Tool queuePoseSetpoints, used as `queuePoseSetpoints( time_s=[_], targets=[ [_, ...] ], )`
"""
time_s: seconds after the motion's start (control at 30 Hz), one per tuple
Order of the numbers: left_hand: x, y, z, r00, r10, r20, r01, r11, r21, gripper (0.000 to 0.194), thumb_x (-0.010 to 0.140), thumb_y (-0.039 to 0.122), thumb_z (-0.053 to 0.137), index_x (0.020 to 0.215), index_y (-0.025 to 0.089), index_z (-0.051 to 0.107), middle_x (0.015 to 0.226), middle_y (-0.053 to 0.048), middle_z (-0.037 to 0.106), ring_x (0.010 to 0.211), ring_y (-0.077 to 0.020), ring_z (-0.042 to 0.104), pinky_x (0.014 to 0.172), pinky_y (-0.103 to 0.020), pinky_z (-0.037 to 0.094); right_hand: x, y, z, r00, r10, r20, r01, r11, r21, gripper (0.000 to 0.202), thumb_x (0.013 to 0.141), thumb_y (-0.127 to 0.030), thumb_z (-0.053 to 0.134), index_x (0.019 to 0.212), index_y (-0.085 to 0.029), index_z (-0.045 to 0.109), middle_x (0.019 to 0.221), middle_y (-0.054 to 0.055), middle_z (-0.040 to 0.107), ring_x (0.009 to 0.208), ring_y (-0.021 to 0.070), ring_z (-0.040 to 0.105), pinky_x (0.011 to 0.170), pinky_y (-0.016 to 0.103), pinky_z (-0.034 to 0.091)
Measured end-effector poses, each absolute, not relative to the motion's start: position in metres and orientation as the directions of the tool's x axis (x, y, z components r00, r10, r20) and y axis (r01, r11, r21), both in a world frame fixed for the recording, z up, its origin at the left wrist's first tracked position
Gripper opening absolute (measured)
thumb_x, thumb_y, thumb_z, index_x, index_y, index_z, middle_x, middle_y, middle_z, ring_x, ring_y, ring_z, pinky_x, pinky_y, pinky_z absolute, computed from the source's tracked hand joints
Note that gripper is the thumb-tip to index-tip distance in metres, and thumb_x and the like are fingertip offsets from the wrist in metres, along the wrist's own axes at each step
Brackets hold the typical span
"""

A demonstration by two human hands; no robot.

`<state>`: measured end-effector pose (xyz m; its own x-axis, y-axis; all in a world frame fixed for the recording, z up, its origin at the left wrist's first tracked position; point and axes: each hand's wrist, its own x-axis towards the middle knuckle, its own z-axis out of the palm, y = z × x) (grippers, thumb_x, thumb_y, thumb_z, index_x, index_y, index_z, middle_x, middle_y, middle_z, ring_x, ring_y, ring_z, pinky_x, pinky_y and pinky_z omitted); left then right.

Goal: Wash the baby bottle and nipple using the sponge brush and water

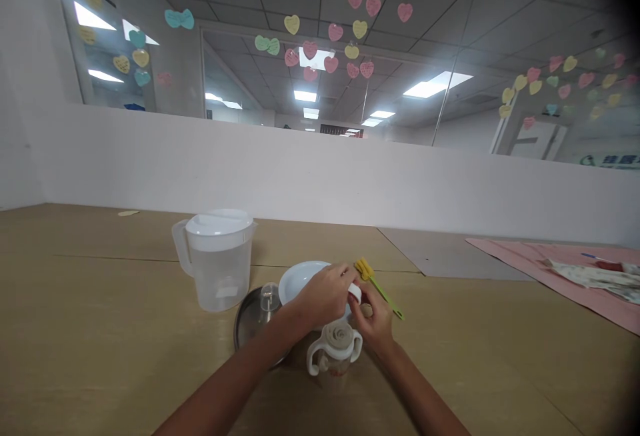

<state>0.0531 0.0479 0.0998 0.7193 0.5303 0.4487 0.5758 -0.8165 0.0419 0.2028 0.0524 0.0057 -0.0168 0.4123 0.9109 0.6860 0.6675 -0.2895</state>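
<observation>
My left hand (326, 295) and my right hand (377, 321) meet over the bowl, both closed on a small white bottle collar ring (355, 291). Something pale, partly covered by the right fingers, shows beside it. Just below the hands stands a clear baby bottle (336, 349) with two white side handles, upright on the table. Behind the left hand is a white bowl (295, 281), partly hidden by it. A round metal tray (244, 329) lies under the left forearm, with a clear dome-shaped cap (270, 297) on it. To the right rests a yellow sponge brush (380, 286) with a green handle.
A lidded translucent pitcher (220, 269) holding water stands at the left on the brown table (125, 329). At the far right, a pink cloth (530, 263) carries a patterned fabric (595, 276) and a pen. A white low wall with mirrored or glass panels closes the back.
</observation>
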Motion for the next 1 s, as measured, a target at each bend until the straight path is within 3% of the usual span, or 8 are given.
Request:
queuePoseSetpoints(
  time_s=[0.13,0.3,0.53,0.63,0.73,0.9,1.0],
  targets=[
    [0.055,0.043,0.103,0.744,0.502,0.441,0.579,-0.814,-0.050,0.018,0.070,0.009,0.043,0.085,0.016,0.048,0.089,-0.007,0.053,0.078,-0.0195,0.049,0.070,-0.033,0.042,0.204,0.050,0.006,-0.052,0.348,0.936,0.702,0.679,-0.213,0.016,0.080,-0.022,0.049,0.093,-0.016,0.054,0.075,0.006,0.061,0.063,0.0137,0.056,0.058,0.026,0.046],
    [0.056,0.043,0.101,0.740,0.485,0.466,0.579,-0.812,-0.072,0.016,0.074,0.010,0.043,0.087,0.016,0.049,0.090,-0.008,0.054,0.081,-0.0214,0.050,0.073,-0.036,0.041,0.207,0.053,0.003,-0.034,0.361,0.932,0.719,0.657,-0.229,0.017,0.080,-0.025,0.048,0.091,-0.017,0.056,0.071,0.005,0.060,0.059,0.0134,0.055,0.055,0.025,0.045],
    [0.044,0.052,0.103,0.636,0.532,0.559,0.409,-0.846,0.341,0.029,0.077,0.019,0.049,0.106,0.018,0.049,0.098,-0.004,0.057,0.089,-0.0158,0.052,0.081,-0.028,0.041,0.201,0.053,0.001,0.085,0.495,0.865,0.638,0.640,-0.428,0.023,0.084,-0.030,0.043,0.093,-0.016,0.058,0.064,0.002,0.059,0.051,0.0111,0.052,0.048,0.021,0.042],
    [0.042,0.052,0.104,0.653,0.521,0.549,0.331,-0.849,0.412,0.035,0.074,0.024,0.057,0.108,0.019,0.048,0.103,-0.002,0.056,0.093,-0.0153,0.051,0.086,-0.028,0.040,0.203,0.054,0.001,0.213,0.542,0.813,0.577,0.601,-0.552,0.026,0.085,-0.034,0.040,0.087,-0.015,0.058,0.057,0.000,0.056,0.049,0.0105,0.050,0.047,0.020,0.040],
    [0.047,0.052,0.099,0.645,0.532,0.548,0.367,-0.845,0.388,0.033,0.073,0.027,0.059,0.103,0.017,0.050,0.103,-0.004,0.055,0.094,-0.0168,0.051,0.084,-0.030,0.041,0.205,0.056,0.001,0.277,0.567,0.776,0.534,0.580,-0.615,0.028,0.086,-0.035,0.039,0.087,-0.015,0.059,0.062,0.001,0.057,0.054,0.0114,0.052,0.050,0.021,0.041],
    [0.057,0.054,0.089,0.600,0.538,0.592,0.443,-0.840,0.314,0.018,0.083,0.020,0.043,0.099,0.018,0.052,0.097,-0.004,0.053,0.087,-0.0149,0.051,0.080,-0.028,0.042,0.198,0.055,0.001,0.263,0.633,0.728,0.404,0.613,-0.679,0.029,0.086,-0.033,0.039,0.103,-0.015,0.053,0.063,0.000,0.056,0.051,0.0104,0.051,0.050,0.022,0.044],
    [0.056,0.054,0.091,0.614,0.518,0.596,0.471,-0.846,0.250,0.023,0.085,0.015,0.039,0.101,0.021,0.053,0.096,-0.003,0.052,0.087,-0.0147,0.051,0.080,-0.028,0.042,0.192,0.052,0.003,0.258,0.616,0.744,0.397,0.635,-0.663,0.034,0.083,-0.032,0.046,0.112,-0.015,0.049,0.083,0.007,0.061,0.060,0.0113,0.057,0.054,0.023,0.049]
  ],
)
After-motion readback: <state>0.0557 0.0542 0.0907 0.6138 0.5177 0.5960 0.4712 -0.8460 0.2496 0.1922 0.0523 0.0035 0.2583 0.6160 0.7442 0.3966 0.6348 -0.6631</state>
